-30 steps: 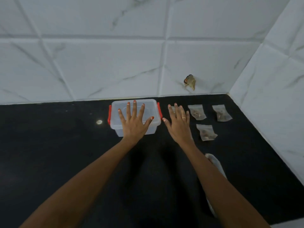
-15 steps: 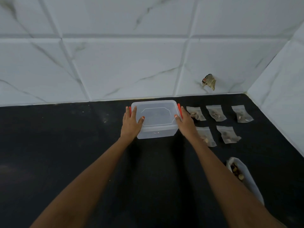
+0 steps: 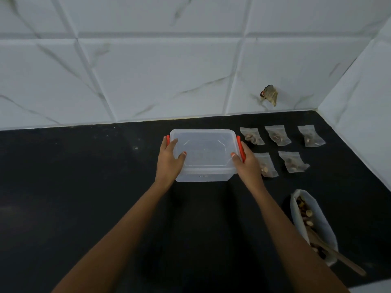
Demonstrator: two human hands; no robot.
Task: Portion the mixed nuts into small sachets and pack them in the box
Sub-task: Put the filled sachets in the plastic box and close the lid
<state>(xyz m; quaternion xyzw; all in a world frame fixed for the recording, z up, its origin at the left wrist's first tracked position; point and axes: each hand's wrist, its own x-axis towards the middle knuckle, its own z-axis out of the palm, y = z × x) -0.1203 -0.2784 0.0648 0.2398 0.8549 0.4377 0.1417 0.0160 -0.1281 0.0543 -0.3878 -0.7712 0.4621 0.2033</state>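
The plastic box (image 3: 204, 153), lid on, is clasped by our left grip (image 3: 169, 162) and right grip (image 3: 248, 164), so abrupt unlatching may shove the nut sachet (image 3: 268, 167) just beside it.

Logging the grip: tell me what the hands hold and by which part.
The clear box, by its short ends at the red clips: left hand on the left end, right hand on the right, thumbs on the lid.

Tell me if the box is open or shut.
Shut: the lid lies flat on the box, left hand and right hand gripping its ends. Clips latched or not: cannot tell.
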